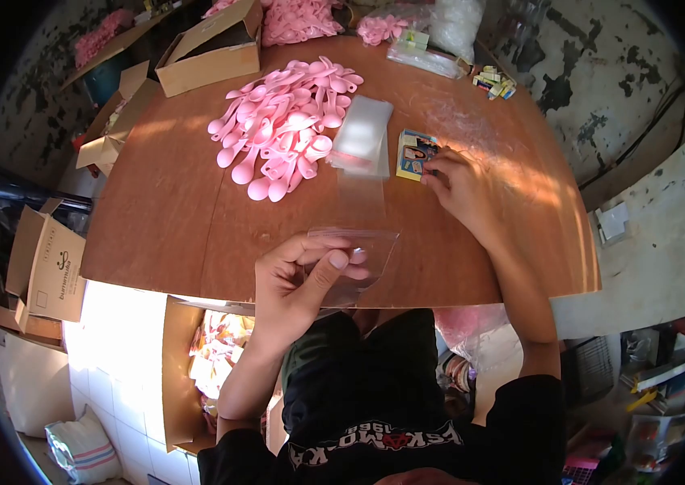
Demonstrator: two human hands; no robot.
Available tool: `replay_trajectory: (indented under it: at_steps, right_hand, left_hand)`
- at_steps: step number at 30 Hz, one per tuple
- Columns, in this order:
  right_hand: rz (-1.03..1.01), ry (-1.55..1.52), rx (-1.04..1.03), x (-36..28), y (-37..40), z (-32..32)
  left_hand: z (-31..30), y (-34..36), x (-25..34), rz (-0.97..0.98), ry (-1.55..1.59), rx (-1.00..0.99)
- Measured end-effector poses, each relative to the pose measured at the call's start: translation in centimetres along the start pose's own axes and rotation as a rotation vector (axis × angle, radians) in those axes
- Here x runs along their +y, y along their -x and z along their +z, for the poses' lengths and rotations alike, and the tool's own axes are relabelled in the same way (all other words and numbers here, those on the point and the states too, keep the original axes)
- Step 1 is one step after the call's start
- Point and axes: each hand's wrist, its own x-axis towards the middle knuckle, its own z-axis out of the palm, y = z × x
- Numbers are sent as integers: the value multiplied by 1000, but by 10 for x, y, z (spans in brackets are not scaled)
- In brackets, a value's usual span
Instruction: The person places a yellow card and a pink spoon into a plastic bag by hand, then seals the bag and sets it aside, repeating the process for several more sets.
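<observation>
My left hand [298, 279] is closed, pinching a clear plastic bag [380, 246] above the front of the table. Farther right, my right hand [459, 186] has its fingertips pressed together at the right edge of a stack of small printed cards [408, 156], pinching a card there. To the left of the cards lies a pile of clear plastic bags [362, 133]. Beside it a large heap of pink plastic spoons [278, 129] spreads over the table.
The brown wooden table [164, 218] has a rounded far edge. At the back stand a cardboard box [209, 65], a bag of pink items [302, 20] and clear plastic wrapping [455, 28]. Small yellow-green packets [493, 82] lie far right. Below the table's left front is an open carton [181, 364].
</observation>
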Motion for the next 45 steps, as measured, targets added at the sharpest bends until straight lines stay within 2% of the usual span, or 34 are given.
replay_trajectory:
  at_steps: [5,8,10,11,13,14,16,19,21,24,25,27,28,31,35,40,43,45]
  right_hand:
    - [-62,-27,3,8,1,2]
    - [-35,-122,19,-2,2,-6]
    - [79,-105,165,-21,1,-26]
    - [68,-111,157,-28,1,-35]
    - [-33,-364,452,-40,2,-52]
    - [-35,-370,448,-49,4,-60]
    - [64,-899,360,-68,11,-70]
    - [105,-1039,357,-91,15,-64]
    - [109,-1038,339,-95,13,-63]
    - [110,-913,58,-91,8,-67]
    - [106,-914,54,-88,9,-68]
    - [-11,-714,-59,-84,8,-69]
    - [-16,-713,-59,-87,8,-69]
    - [-12,-744,39,-92,10,-69]
    - [-95,-751,-63,-98,9,-74]
    - [-227,-730,-258,-103,14,-78]
    - [-240,-731,-218,-108,18,-77]
    - [-187,-744,-281,-115,17,-83]
  left_hand:
    - [0,-5,11,111,16,84]
    - [-5,-7,10,57,0,159]
    - [-5,-11,10,-3,-8,230]
    - [-6,-13,10,1,-7,243]
    - [-10,-17,8,-70,-136,227]
    - [-10,-19,2,-48,-124,231]
    - [-6,-20,3,-65,-106,208]
    - [5,-20,2,-73,-83,170]
    - [10,-18,4,-40,-90,129]
    - [5,-17,4,14,-183,82]
    - [5,-15,8,16,-182,88]
    - [7,-12,19,-165,-158,57]
    - [3,-13,9,-70,-272,9]
    - [7,-15,14,-125,-168,-63]
    - [12,-16,13,-43,-180,-67]
    - [14,-15,13,-105,-180,-101]
    - [15,-14,8,-90,-192,-106]
    - [15,-15,4,58,-303,-118]
